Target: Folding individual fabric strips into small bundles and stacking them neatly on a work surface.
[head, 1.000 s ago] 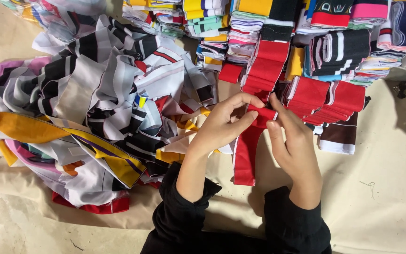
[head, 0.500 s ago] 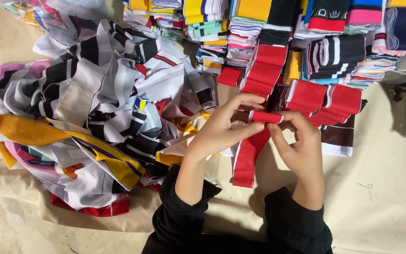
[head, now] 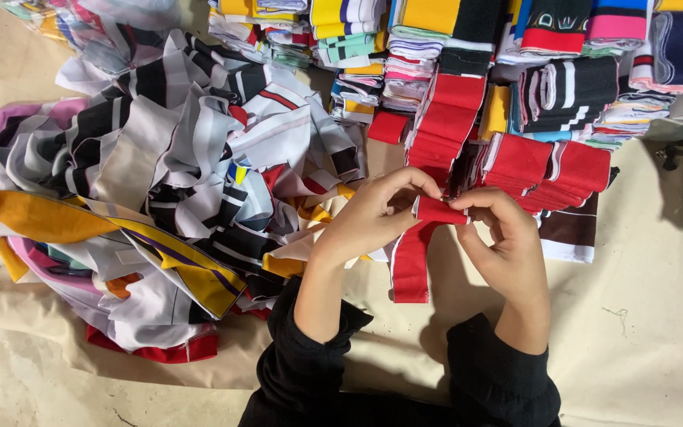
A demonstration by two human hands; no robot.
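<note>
- Seen from above, a person in black sleeves is working at a tan cloth-covered surface (head: 658, 316), both hands meeting near the middle of the frame.
- The left hand (head: 369, 217) is pinching the left end of a small roll at the top of a red strip (head: 414, 265), thumb under, fingers curled over.
- The right hand (head: 507, 241) is gripping the roll's right end, fingertips pressed on the red fabric. Neither hand is free.
- The strip's loose tail is hanging down from the roll toward the lower middle of the frame, lying flat on the surface.
- Just above the hands, in the upper middle, folded red pieces (head: 515, 162) are lying in a row; behind them, along the top edge, stacks (head: 428, 24) of many colours are sitting.
- A loose heap (head: 144, 182) of striped, grey, yellow and pink strips is filling the left half.
- Judging the step as rolling or folding the strip: doing it well likely means keeping both edges level so the roll is not coning, holding even tension on the tail, and keeping the tail straight and clear of the heap beside it.
</note>
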